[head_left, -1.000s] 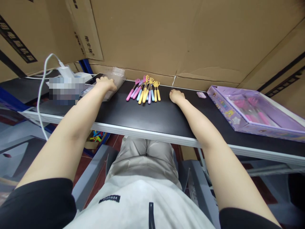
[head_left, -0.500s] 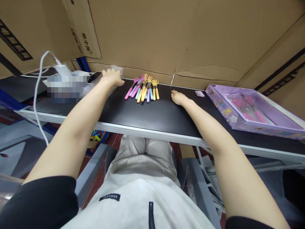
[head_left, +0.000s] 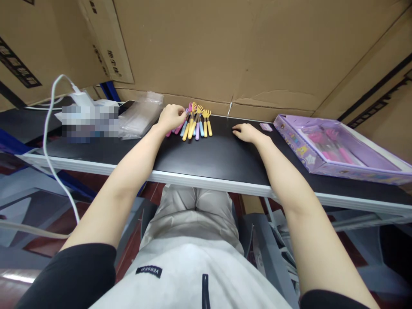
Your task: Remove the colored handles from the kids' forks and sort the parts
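Observation:
Back scratchers [head_left: 192, 128] with claw-shaped heads and pink, purple, blue and yellow handles lie in a row on the black tabletop. Over the left end of that row, my left hand [head_left: 172, 118] has its fingers bent in a pinch at a pink or purple back scratcher. It covers most of the pink ones, and the exact contact is partly hidden. To the right of the row, my right hand [head_left: 246, 132] rests on the tabletop with thumb and fingers apart, holding nothing.
Clear plastic bags [head_left: 141, 116] lie left of my left hand. Beyond them stands a white charger [head_left: 83, 99] with a looping cable. At right is an open purple box [head_left: 309, 150] with pink items inside, beside a small card [head_left: 265, 127]. Cardboard [head_left: 193, 51] walls the back.
My left hand has moved right, from the plastic bags to the left end of the back scratchers, and its fingers have bent. My right hand stays in nearly the same place.

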Tool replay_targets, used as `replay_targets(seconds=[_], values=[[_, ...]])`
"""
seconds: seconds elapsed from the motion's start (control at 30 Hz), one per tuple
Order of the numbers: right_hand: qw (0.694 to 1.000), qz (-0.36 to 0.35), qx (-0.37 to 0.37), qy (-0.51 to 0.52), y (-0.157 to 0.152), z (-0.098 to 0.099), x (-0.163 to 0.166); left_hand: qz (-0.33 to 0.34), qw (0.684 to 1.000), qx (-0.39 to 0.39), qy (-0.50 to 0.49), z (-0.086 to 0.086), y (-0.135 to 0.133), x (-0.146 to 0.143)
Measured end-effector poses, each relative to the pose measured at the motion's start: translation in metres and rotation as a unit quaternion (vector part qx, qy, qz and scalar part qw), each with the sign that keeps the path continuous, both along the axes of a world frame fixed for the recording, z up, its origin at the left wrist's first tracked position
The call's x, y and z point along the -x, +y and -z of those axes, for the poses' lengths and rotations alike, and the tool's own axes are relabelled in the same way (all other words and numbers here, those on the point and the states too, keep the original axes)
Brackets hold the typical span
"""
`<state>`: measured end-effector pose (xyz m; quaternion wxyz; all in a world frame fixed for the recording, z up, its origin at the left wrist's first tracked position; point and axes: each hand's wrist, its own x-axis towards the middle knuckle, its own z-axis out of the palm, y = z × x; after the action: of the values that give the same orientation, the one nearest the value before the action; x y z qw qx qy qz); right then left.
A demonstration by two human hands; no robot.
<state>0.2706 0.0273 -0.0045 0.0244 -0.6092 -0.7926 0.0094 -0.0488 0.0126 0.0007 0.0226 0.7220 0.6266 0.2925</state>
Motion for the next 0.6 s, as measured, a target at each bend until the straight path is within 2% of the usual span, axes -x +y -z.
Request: replay_targets(seconds=[0.1,0.2,0.37,0.47,0.6], values=[[0.998,0.016,-0.049,0.028,-0.003,-0.014,-0.004,0.029,0.999,-0.001,-0.015,0.005,-0.005,0.001],[0.988,0.059,-0.134,0.056,-0.008,-0.038,-0.014,0.042,0.998,-0.024,-0.031,0.006,-0.008,-0.002],[0.946,0.213,-0.228,0.089,-0.027,-0.076,-0.059,0.083,0.995,-0.039,-0.032,0.009,-0.002,-0.006],[0.919,0.314,-0.228,0.065,-0.039,-0.083,-0.104,0.09,0.995,-0.037,-0.023,0.011,0.002,-0.007],[0.919,0.298,-0.249,-0.068,-0.052,-0.079,-0.157,0.094,0.995,-0.031,-0.017,0.01,0.001,-0.008]])
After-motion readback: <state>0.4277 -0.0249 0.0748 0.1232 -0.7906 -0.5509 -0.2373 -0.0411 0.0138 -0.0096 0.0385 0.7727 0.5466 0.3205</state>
